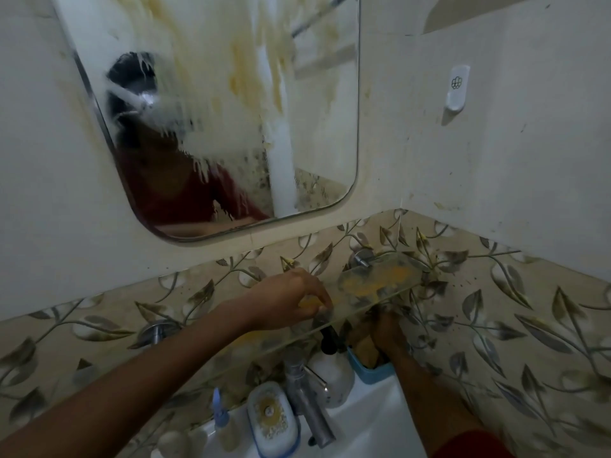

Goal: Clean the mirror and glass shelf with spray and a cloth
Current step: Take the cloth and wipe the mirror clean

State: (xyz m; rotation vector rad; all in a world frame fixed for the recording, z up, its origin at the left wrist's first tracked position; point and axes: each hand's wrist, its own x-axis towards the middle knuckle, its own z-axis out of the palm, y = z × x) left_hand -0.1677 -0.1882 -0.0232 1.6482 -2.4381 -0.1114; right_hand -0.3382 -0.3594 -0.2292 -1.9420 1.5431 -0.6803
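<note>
Glass shelf [380,285], rigid, brittle and slick with yellow grime, juts from the wall under my left hand [291,297]; its fingertips pinch together on something yellow at the front edge; my right hand [390,335], beneath the pane, I cannot tell.

Yellow smears on the mirror [231,77] and glass shelf [380,279]; grey-leaf patterned tiles [496,325].

Dim corner: pale stained walls [496,143] above, leaf-patterned tile band [496,325] from 9 to 3 o'clock, white hook [458,89] at 2 o'clock.
</note>
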